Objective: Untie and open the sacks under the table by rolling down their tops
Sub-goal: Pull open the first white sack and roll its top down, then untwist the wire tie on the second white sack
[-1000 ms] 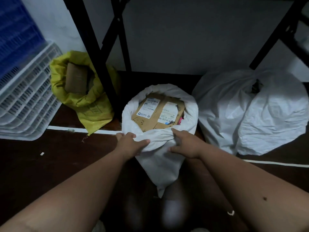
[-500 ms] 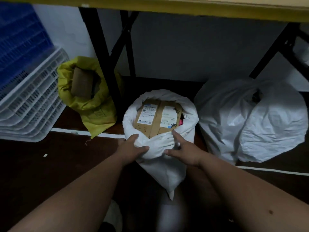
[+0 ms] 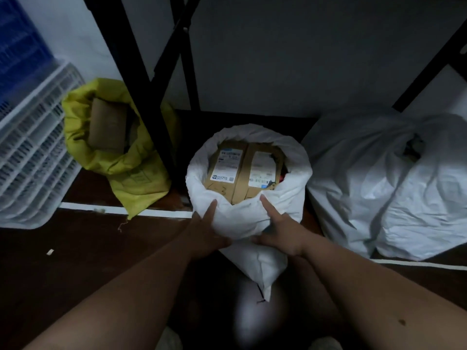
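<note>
A white sack stands open on the dark floor in the middle, its top rolled into a thick cuff. Cardboard parcels with labels show inside. My left hand and my right hand both grip the near part of the rolled cuff, thumbs under the fold and forefingers stretched up over it. A yellow sack at the left is open too, with a brown box in it. At the right a large white sack lies with its top still gathered.
Black table legs rise between the yellow and the middle sack; another leg slants at the upper right. White and blue plastic crates stack at the far left. A white floor line runs under the sacks. A grey wall stands behind.
Both hands have slid lower on the near cuff and pushed the roll down, with forefingers now stretched out. The view dipped, so the table's edge left the frame.
</note>
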